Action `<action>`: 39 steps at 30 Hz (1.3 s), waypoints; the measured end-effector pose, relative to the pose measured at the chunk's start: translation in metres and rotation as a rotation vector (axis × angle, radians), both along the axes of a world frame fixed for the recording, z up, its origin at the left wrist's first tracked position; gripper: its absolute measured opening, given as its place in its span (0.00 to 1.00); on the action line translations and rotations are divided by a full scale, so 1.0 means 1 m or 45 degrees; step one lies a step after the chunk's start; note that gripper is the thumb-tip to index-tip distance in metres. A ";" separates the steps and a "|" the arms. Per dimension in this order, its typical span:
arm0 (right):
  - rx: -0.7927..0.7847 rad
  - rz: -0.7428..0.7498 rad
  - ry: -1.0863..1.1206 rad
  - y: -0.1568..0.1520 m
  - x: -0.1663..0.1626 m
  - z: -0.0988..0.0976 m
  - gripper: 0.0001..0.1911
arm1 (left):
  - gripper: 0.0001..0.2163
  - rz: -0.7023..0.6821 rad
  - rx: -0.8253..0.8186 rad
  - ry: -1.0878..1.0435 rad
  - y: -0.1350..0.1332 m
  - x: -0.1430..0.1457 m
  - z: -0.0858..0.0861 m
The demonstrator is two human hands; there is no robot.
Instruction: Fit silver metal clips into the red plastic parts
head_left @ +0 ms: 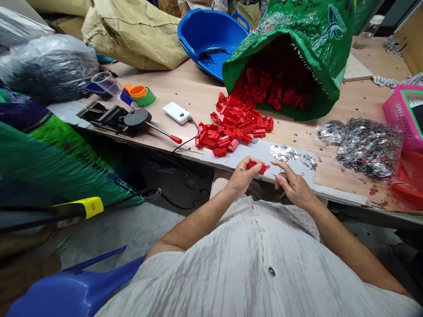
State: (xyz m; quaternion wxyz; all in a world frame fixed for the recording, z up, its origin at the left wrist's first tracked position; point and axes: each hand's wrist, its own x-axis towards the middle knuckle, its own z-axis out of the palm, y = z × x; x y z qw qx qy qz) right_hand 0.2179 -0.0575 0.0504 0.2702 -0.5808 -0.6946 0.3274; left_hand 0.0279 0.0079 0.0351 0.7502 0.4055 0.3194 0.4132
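By the near edge of the surface [198,94], the left hand [243,177] pinches a red part [262,168], best held steady. Whether the right hand [292,184], just beside it, grips anything, I can't tell.

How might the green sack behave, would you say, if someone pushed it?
The green sack would likely crumple, as its mouth hangs in creases. It is probably fairly heavy, since many red parts lie inside. More might spill out, because its open mouth faces a loose pile.
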 end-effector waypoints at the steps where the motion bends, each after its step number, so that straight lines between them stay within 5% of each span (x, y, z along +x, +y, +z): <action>1: -0.001 0.023 -0.021 -0.001 -0.002 0.002 0.23 | 0.15 -0.026 -0.118 -0.084 -0.004 0.001 0.003; 8: 0.105 -0.005 -0.074 -0.005 -0.010 0.011 0.22 | 0.08 -0.050 -0.572 -0.351 -0.020 0.009 0.011; 21: 0.235 -0.140 0.044 -0.005 -0.013 -0.001 0.20 | 0.07 0.041 -0.660 -0.487 -0.036 0.020 0.013; 24: 0.117 -0.141 -0.016 -0.008 0.000 -0.005 0.21 | 0.09 -0.081 -0.691 -0.343 -0.037 0.009 -0.003; 27: 0.071 -0.355 -0.164 -0.009 0.027 -0.015 0.21 | 0.10 -0.111 -0.828 -0.095 -0.036 0.000 -0.030; 33: 0.194 -0.836 -0.433 -0.018 0.106 -0.041 0.14 | 0.06 0.088 -1.007 0.253 -0.021 0.002 -0.084; 39: 0.163 -1.056 -0.726 -0.033 0.152 -0.051 0.13 | 0.08 0.095 -0.952 0.274 -0.009 0.013 -0.106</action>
